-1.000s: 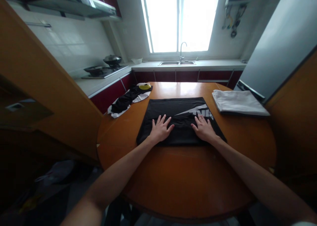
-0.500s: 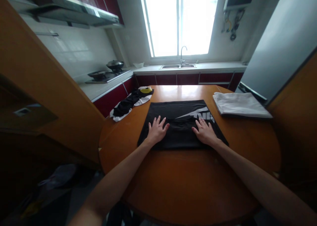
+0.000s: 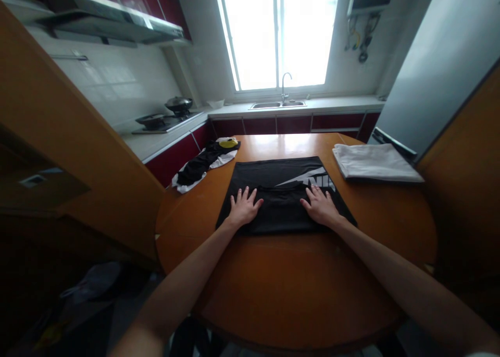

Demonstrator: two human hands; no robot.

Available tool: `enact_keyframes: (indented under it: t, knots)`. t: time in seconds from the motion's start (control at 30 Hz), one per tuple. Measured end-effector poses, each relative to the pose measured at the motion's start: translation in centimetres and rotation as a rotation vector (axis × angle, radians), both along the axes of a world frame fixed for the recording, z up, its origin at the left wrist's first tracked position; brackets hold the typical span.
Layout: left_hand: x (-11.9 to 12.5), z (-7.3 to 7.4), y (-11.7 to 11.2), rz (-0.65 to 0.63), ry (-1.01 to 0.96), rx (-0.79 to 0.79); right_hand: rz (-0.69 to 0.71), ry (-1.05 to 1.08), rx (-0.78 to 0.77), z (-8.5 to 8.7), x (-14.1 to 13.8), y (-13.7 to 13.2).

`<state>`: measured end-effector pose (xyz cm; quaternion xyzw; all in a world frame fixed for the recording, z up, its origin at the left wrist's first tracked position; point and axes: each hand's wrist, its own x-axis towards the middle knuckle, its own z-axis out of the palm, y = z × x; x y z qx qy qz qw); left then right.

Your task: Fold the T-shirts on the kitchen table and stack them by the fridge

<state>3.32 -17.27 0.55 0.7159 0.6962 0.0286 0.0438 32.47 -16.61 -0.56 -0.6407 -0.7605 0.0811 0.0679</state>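
Observation:
A black garment [image 3: 283, 213], probably a shirt, lies on the wooden table [image 3: 300, 289] in front of me. Its near part is folded over, and a grey-white printed logo shows on the far right part. My left hand [image 3: 244, 208] rests flat on the left of the folded part, fingers spread. On the right side, my right hand [image 3: 321, 206] lies flat on the cloth too, its fingertips near the fold's edge and the print. Neither hand grips the fabric.
A folded white cloth [image 3: 377, 161] lies at the table's right. Crumpled black and white clothing [image 3: 205, 161] with a yellow patch is at the far left edge. Beyond are a counter with a sink [image 3: 278, 105], a stove with pans [image 3: 178, 105], and a fridge [image 3: 425, 75] at right.
The view has shifted slightly. Both hands stay flat on the black garment in nearly the same places, and the garment looks unchanged.

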Motion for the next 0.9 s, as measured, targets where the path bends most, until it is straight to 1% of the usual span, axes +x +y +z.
enact_keyframes:
  t: [0.2,0.37,0.6,0.77,0.9]
  knots:
    - [0.14,0.0,-0.16,0.011,-0.019,0.002,-0.001,-0.005,0.0,0.05,-0.05,-0.02]
    - [0.18,0.0,-0.29,-0.004,-0.026,-0.006,-0.006,0.005,0.015,-0.07,-0.11,-0.03]
    - [0.18,0.37,-0.24,0.024,-0.043,0.08,-0.001,0.003,0.004,0.01,-0.05,0.0]
    - [0.08,0.2,-0.12,0.048,-0.016,0.029,-0.002,0.007,0.004,-0.04,0.01,0.09]
    - [0.1,0.1,0.01,0.048,-0.017,0.054,0.0,0.008,-0.003,0.04,0.02,0.07]
